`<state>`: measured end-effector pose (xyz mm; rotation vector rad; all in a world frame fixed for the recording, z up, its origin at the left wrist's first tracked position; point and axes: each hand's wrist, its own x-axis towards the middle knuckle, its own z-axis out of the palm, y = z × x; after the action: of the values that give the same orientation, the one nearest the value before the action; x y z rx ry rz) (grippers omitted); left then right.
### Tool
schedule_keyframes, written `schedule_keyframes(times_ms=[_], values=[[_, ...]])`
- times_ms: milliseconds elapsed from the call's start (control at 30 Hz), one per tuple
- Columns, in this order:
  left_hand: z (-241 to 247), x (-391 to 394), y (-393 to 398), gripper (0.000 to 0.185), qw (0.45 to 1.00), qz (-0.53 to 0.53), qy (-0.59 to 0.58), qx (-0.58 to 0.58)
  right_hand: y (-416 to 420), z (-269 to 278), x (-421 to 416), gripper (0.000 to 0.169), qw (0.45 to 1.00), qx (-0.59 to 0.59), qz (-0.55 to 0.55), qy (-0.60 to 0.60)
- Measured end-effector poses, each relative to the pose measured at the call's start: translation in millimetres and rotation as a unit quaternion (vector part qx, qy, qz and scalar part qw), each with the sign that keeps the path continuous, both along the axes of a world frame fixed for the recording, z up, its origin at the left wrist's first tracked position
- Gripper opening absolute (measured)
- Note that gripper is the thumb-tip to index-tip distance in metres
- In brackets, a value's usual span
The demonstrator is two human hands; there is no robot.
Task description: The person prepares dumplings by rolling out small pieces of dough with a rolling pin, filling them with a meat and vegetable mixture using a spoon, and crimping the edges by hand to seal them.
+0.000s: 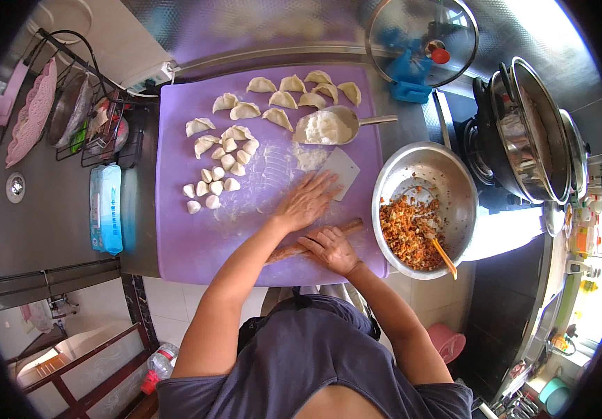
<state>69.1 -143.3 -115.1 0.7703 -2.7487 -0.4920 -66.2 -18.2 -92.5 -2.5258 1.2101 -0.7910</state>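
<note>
My left hand (308,201) lies palm down over the purple mat (185,251), its fingertips overlapping the edge of a pale dough scraper (344,170). Whatever is under that palm is hidden. Closer to my body, my right hand (332,249) rests with curled fingers over a wooden rolling pin (283,254), which lies at a slant. Several small dough pieces (217,187) are grouped left of my left hand. Folded dumplings (283,99) sit along the mat's far side. Beside them a metal scoop (379,120) holds white flour (324,128), with more flour spilled below it.
A steel bowl (465,173) of chopped filling (408,230), with an orange-handled utensil (445,256), stands right of the mat. Further right are large pots (526,131). A glass lid (405,21) leans in a blue stand (411,91). Left are a wipes pack (106,209) and wire rack (138,131).
</note>
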Motion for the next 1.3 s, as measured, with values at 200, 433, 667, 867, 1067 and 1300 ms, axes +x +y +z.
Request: schedule_keyframes(times_ms=[200, 433, 667, 867, 1067, 1300], values=[[18, 75, 14, 0.059, 0.996, 0.060, -0.057, 0.020, 0, -2, -1, 0.038, 1.000, 0.009, -0.004, -0.004], [22, 70, 32, 0.062, 0.974, 0.211, -0.086, -0.004, -1, -4, 3, 0.040, 1.000, 0.004, 0.000, 0.011], [13, 90, 23, 0.059, 0.913, 0.297, 0.245, 0.137, -13, 0, 13, 0.032, 1.000, 0.010, 0.012, 0.020], [32, 117, 35, 0.040, 0.936, 0.326, 0.102, 0.081, -12, 6, 23, 0.029, 0.994, 0.057, -0.086, 0.026], [43, 101, 43, 0.032, 0.870, 0.303, 0.163, 0.353, -5, 9, 41, 0.037, 0.975, 0.143, -0.168, 0.040], [48, 99, 44, 0.014, 0.916, 0.271, 0.118, 0.272, -63, 5, 66, 0.065, 0.962, 0.115, -0.215, 0.123]])
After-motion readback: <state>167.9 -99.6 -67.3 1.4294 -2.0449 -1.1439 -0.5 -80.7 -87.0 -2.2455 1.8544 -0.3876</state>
